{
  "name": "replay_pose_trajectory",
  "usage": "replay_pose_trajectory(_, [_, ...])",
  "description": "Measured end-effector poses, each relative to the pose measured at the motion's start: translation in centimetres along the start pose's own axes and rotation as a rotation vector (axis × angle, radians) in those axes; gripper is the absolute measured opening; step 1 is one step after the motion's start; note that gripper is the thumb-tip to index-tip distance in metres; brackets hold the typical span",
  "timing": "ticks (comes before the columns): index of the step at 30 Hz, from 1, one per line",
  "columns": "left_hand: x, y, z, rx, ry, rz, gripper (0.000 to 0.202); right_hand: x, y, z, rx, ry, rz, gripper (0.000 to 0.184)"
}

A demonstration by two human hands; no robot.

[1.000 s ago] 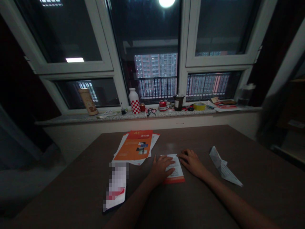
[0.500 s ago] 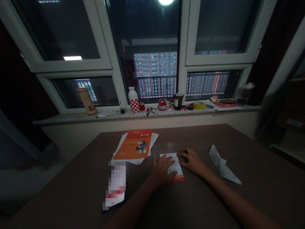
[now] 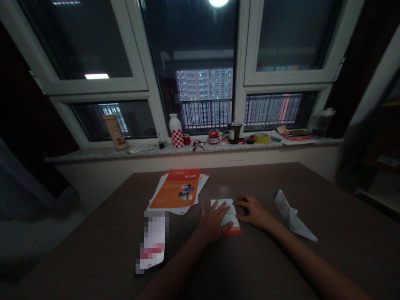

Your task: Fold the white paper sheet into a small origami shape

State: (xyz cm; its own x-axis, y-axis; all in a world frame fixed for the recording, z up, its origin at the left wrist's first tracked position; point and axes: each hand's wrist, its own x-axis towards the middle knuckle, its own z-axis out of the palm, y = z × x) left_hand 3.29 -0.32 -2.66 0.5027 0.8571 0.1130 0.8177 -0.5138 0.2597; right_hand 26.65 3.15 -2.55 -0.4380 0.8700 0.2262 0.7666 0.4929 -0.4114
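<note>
A small folded white leaflet with a red lower edge (image 3: 230, 210) lies on the dark brown table (image 3: 250, 266). My left hand (image 3: 213, 223) lies flat on its left half, fingers spread. My right hand (image 3: 254, 211) rests at the leaflet's right edge, fingers bent, fingertips pressing the paper. Neither hand lifts anything.
An orange brochure (image 3: 177, 189) tops a pile of white sheets to the upper left. A folded paper shape (image 3: 292, 217) lies to the right. A blurred-out phone or card (image 3: 152, 243) lies at the left front. The windowsill (image 3: 93, 154) carries a checked bottle (image 3: 176, 131), cups, tape and clutter.
Both hands have shifted slightly on the leaflet, which now looks a little shorter at its near end. Everything else on the table is unchanged.
</note>
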Motion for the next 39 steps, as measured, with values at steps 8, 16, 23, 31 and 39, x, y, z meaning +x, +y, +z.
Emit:
replay_pose_trajectory(8, [1.1,-0.6,0.2,0.019,0.046,-0.04,0.061,0.0,0.1,-0.3,0.012,-0.03,0.002,0.055])
replay_pose_trajectory(16, [1.7,-1.6,1.0,0.075,0.099,-0.09,0.063,-0.2,-0.2,-0.2,0.001,-0.033,0.026,0.06])
replay_pose_trajectory(23, [1.7,-1.7,1.3,0.108,0.141,-0.095,0.064,-0.2,-0.4,-0.5,0.003,-0.04,0.022,0.062])
replay_pose_trajectory(31, [1.7,-1.7,1.3,0.136,0.169,-0.101,0.063,-0.4,-0.4,-0.4,0.005,-0.047,0.02,0.067])
replay_pose_trajectory(39, [1.6,-1.6,1.4,0.231,0.203,-0.14,0.061,-0.5,-0.3,-0.7,0.012,-0.099,0.011,0.073])
